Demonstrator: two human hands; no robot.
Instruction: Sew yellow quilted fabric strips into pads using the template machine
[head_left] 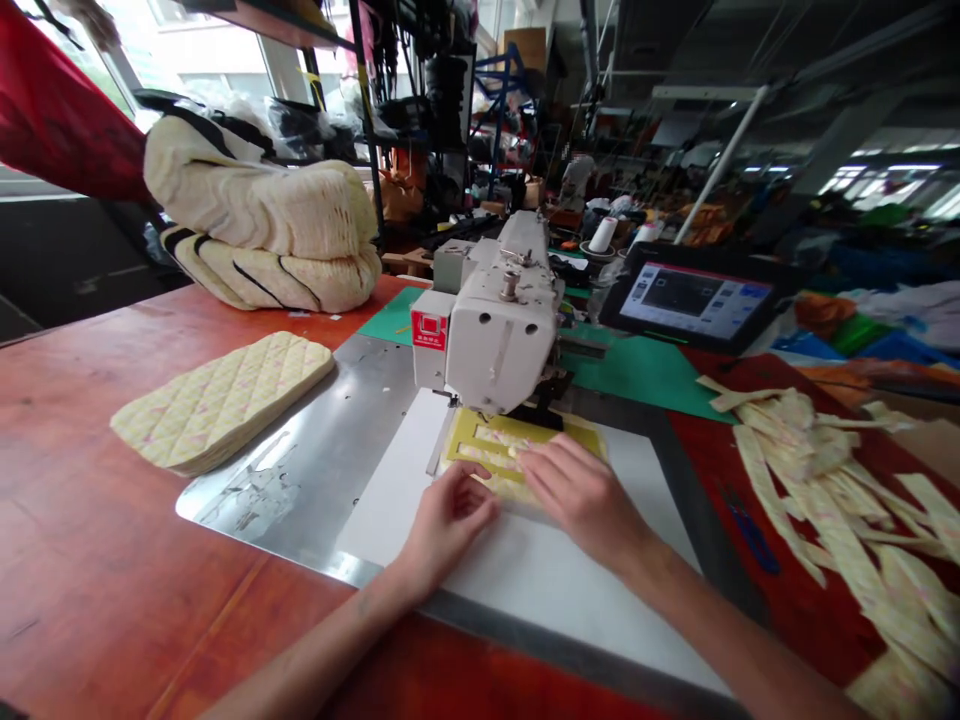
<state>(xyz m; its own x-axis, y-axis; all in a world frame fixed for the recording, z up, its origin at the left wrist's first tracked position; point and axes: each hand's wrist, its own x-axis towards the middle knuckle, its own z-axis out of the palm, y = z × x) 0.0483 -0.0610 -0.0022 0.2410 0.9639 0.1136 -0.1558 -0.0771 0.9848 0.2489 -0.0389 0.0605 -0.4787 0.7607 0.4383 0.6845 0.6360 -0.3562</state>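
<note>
Template: fabric set beneath machine; stitching unclear.
Left hand: fingers loosely apart.
Right hand: fingertips narrow, hold unclear.
Quilted stack: apparently unworked.

I cannot confirm what, if anything, the right hand grips, since its fingers mask part of the yellow template. The red label's small print and the monitor's text are illegible to me; red cloth and fabric strips run out of frame.
</note>
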